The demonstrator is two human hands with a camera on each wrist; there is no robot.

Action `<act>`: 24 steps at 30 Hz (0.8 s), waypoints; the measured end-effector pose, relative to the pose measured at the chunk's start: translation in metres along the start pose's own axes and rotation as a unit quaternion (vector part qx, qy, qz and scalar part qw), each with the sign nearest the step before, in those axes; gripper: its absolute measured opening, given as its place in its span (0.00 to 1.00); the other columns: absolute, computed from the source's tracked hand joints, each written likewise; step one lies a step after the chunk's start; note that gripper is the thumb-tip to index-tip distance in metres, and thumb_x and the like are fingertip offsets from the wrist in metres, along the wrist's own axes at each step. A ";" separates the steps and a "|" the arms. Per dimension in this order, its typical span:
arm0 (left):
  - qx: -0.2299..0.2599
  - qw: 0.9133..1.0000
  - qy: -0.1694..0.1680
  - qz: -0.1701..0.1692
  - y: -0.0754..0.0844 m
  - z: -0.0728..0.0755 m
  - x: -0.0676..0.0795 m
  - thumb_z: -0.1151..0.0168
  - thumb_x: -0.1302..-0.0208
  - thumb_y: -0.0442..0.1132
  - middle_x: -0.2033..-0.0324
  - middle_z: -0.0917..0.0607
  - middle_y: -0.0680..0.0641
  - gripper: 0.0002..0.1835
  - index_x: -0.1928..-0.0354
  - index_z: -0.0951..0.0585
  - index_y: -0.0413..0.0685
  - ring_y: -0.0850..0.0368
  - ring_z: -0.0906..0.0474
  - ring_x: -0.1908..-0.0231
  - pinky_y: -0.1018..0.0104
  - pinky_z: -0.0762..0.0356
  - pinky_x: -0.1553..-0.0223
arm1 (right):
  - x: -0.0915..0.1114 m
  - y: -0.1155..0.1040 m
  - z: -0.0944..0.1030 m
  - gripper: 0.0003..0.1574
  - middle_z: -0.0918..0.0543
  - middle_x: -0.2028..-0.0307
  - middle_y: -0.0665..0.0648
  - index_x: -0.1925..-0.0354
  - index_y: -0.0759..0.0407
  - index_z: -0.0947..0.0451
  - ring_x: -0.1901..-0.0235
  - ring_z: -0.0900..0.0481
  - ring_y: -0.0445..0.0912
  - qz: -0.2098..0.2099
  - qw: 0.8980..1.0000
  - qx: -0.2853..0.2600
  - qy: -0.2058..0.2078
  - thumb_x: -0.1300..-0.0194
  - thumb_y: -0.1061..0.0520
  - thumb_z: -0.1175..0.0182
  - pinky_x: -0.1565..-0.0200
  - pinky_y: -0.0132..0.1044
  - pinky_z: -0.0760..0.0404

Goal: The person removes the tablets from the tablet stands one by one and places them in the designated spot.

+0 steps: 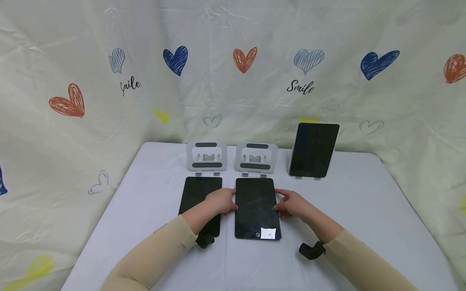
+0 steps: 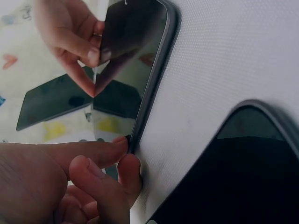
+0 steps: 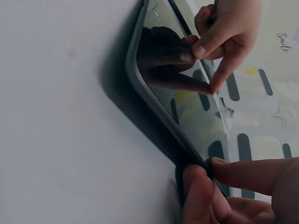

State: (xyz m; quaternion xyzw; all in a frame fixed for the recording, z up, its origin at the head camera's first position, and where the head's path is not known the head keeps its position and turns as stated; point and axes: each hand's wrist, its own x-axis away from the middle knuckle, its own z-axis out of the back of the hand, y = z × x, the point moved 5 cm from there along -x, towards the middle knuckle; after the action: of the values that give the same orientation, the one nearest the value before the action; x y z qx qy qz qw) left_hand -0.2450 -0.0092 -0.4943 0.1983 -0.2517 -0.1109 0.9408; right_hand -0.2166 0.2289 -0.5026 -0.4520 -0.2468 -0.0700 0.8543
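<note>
A black tablet [image 1: 255,210] with a white sticker [image 1: 268,233] on its lower edge is held between both hands. My left hand [image 1: 221,200] pinches its left long edge, thumb and fingers at the rim. On the opposite edge, my right hand [image 1: 294,204] grips with the thumb and curled fingers. A dark shadow shows below the tablet's edge [image 3: 154,100] in the right wrist view. Under my left forearm lies a second black tablet [image 1: 204,190], partly covered by the arm.
Two white tablet stands [image 1: 220,146] [image 1: 274,153] with dark grey pads are behind the flat tablets. At the back right, a third tablet [image 1: 314,149] leans upright on a stand. White cloth covers the table [image 1: 364,210]; a heart-patterned curtain [image 1: 269,101] hangs behind.
</note>
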 end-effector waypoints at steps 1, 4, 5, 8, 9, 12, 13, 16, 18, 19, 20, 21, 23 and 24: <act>-0.003 1.000 0.000 -0.001 0.001 0.000 0.000 0.30 0.39 0.47 0.87 0.21 0.52 0.37 0.28 0.31 0.51 0.58 0.23 0.85 0.62 0.28 0.70 | -0.001 0.000 0.000 0.44 0.18 0.72 0.58 0.26 0.63 0.43 0.77 0.21 0.48 -0.003 1.000 0.007 -0.002 0.36 0.64 0.37 0.72 0.37 0.20; -0.007 1.000 0.002 -0.004 0.003 -0.001 -0.001 0.30 0.39 0.47 0.88 0.22 0.52 0.36 0.29 0.30 0.50 0.59 0.24 0.86 0.63 0.29 0.71 | -0.003 -0.001 0.002 0.44 0.19 0.72 0.59 0.26 0.63 0.42 0.78 0.20 0.48 -0.014 1.000 0.025 -0.004 0.36 0.63 0.36 0.72 0.37 0.20; -0.007 1.000 0.003 -0.004 0.003 -0.001 -0.001 0.30 0.39 0.47 0.88 0.21 0.52 0.36 0.29 0.30 0.50 0.58 0.24 0.86 0.63 0.29 0.71 | -0.003 -0.002 0.003 0.44 0.19 0.72 0.59 0.26 0.63 0.42 0.78 0.20 0.48 -0.016 0.999 0.032 -0.005 0.36 0.63 0.36 0.72 0.37 0.19; -0.003 1.000 0.011 -0.002 0.004 -0.001 -0.001 0.30 0.40 0.47 0.82 0.18 0.50 0.36 0.30 0.29 0.50 0.57 0.22 0.84 0.61 0.28 0.71 | -0.004 -0.003 0.004 0.44 0.20 0.70 0.61 0.26 0.64 0.42 0.78 0.19 0.48 -0.017 0.999 0.049 -0.010 0.36 0.63 0.36 0.72 0.37 0.19; -0.006 1.000 0.016 0.000 0.004 -0.001 -0.002 0.30 0.40 0.47 0.76 0.15 0.49 0.36 0.30 0.28 0.50 0.57 0.21 0.80 0.61 0.27 0.70 | -0.005 -0.004 0.004 0.44 0.20 0.70 0.61 0.27 0.64 0.41 0.78 0.19 0.48 -0.016 0.998 0.054 -0.010 0.36 0.63 0.35 0.72 0.37 0.19; -0.009 1.000 0.029 0.005 0.004 -0.001 -0.002 0.29 0.41 0.47 0.54 0.13 0.47 0.35 0.31 0.27 0.51 0.55 0.19 0.67 0.58 0.24 0.63 | -0.006 -0.005 0.004 0.43 0.20 0.70 0.61 0.27 0.64 0.40 0.78 0.19 0.49 -0.015 0.997 0.070 -0.004 0.36 0.62 0.35 0.72 0.37 0.19; -0.012 0.999 0.032 0.006 0.004 -0.002 -0.003 0.29 0.41 0.48 0.48 0.16 0.47 0.35 0.31 0.26 0.51 0.54 0.20 0.63 0.57 0.23 0.61 | -0.007 -0.005 0.004 0.43 0.20 0.70 0.61 0.27 0.64 0.39 0.78 0.19 0.49 -0.013 0.997 0.076 -0.001 0.36 0.62 0.35 0.73 0.37 0.19; -0.018 0.999 0.038 0.005 0.005 -0.002 -0.003 0.29 0.41 0.48 0.38 0.22 0.47 0.34 0.32 0.26 0.51 0.52 0.22 0.53 0.53 0.23 0.53 | -0.009 -0.004 0.003 0.42 0.21 0.71 0.60 0.28 0.64 0.38 0.79 0.19 0.48 -0.014 0.996 0.090 0.009 0.36 0.62 0.35 0.73 0.37 0.19; -0.021 0.999 0.040 0.003 0.005 -0.003 -0.003 0.29 0.40 0.48 0.37 0.22 0.46 0.34 0.32 0.25 0.50 0.52 0.22 0.51 0.52 0.23 0.50 | -0.010 -0.004 0.002 0.42 0.21 0.71 0.60 0.28 0.64 0.39 0.79 0.20 0.48 -0.012 0.995 0.097 0.012 0.36 0.63 0.35 0.74 0.37 0.19; -0.024 0.999 0.041 0.002 0.005 -0.003 -0.004 0.30 0.40 0.48 0.37 0.22 0.47 0.33 0.32 0.26 0.50 0.52 0.22 0.50 0.52 0.24 0.49 | -0.010 -0.004 0.002 0.42 0.21 0.71 0.60 0.28 0.65 0.39 0.79 0.20 0.48 -0.012 0.995 0.098 0.013 0.36 0.63 0.35 0.74 0.37 0.19; -0.025 0.999 0.042 0.002 0.005 -0.003 -0.004 0.30 0.39 0.48 0.37 0.22 0.47 0.33 0.32 0.26 0.50 0.52 0.22 0.50 0.52 0.24 0.48 | -0.011 -0.004 0.001 0.43 0.21 0.71 0.60 0.27 0.65 0.39 0.79 0.20 0.48 -0.012 0.995 0.099 0.014 0.36 0.63 0.35 0.74 0.38 0.19; -0.026 0.999 0.043 0.001 0.005 -0.004 -0.005 0.30 0.39 0.48 0.37 0.22 0.47 0.33 0.32 0.26 0.50 0.52 0.22 0.49 0.52 0.24 0.48 | -0.011 -0.004 0.001 0.43 0.21 0.71 0.60 0.27 0.65 0.39 0.79 0.20 0.48 -0.011 0.995 0.099 0.014 0.37 0.63 0.34 0.74 0.38 0.19; -0.028 0.999 0.044 0.000 0.004 -0.004 -0.006 0.31 0.39 0.48 0.37 0.22 0.47 0.33 0.32 0.26 0.50 0.53 0.22 0.49 0.52 0.24 0.48 | -0.011 -0.004 0.000 0.43 0.21 0.72 0.60 0.27 0.65 0.40 0.79 0.19 0.48 -0.011 0.995 0.098 0.014 0.37 0.63 0.34 0.74 0.38 0.19; -0.027 0.999 0.044 0.000 0.004 -0.005 -0.006 0.31 0.39 0.48 0.37 0.22 0.47 0.33 0.32 0.26 0.50 0.52 0.22 0.49 0.52 0.24 0.48 | -0.011 -0.003 0.000 0.43 0.20 0.72 0.60 0.27 0.65 0.40 0.79 0.19 0.48 -0.011 0.995 0.096 0.014 0.37 0.63 0.34 0.74 0.38 0.19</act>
State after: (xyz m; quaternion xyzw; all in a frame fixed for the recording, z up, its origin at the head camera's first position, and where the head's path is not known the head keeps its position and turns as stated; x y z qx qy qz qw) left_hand -0.2474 -0.0020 -0.4988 0.1774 -0.2070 -0.1088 0.9559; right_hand -0.2274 0.2260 -0.5055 -0.3640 -0.2454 -0.0612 0.8964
